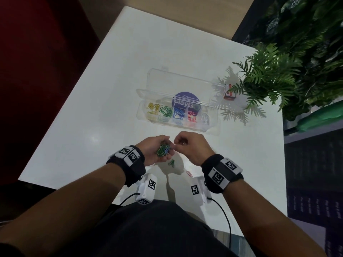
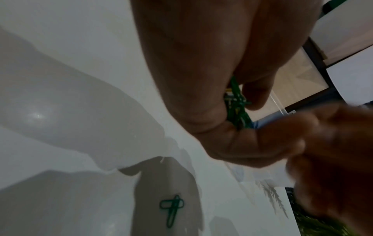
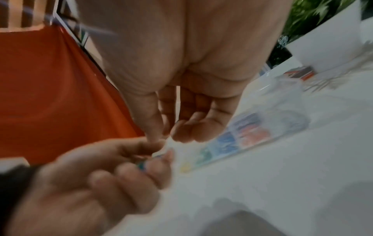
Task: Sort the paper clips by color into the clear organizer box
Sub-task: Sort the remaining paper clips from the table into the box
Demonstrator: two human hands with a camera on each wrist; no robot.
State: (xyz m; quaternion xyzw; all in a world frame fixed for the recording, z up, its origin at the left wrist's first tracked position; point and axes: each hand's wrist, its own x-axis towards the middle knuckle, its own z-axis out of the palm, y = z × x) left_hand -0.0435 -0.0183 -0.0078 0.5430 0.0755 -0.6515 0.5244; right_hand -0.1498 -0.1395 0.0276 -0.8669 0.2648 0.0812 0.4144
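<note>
My left hand (image 1: 157, 150) cups a bunch of green and blue paper clips (image 1: 163, 149) just above the white table (image 1: 120, 71); the bunch (image 2: 236, 103) shows between its curled fingers. My right hand (image 1: 182, 143) is right beside it, thumb and forefinger pinching a clip at the bunch's edge; that clip is blurred. The clear organizer box (image 1: 178, 127) lies open beyond the hands, with yellow (image 1: 153, 109), green (image 1: 165, 111), blue (image 1: 178, 114) and red clips (image 1: 192, 116) in separate compartments. Two green clips (image 1: 172, 163) and a pink clip (image 1: 189, 173) lie loose near my wrists.
The box's lid (image 1: 181, 82) lies flat behind it, over a purple round label (image 1: 186, 99). A leafy plant (image 1: 269, 75) and a small red box (image 1: 229, 94) stand at the right. The table's near edge runs just under my forearms.
</note>
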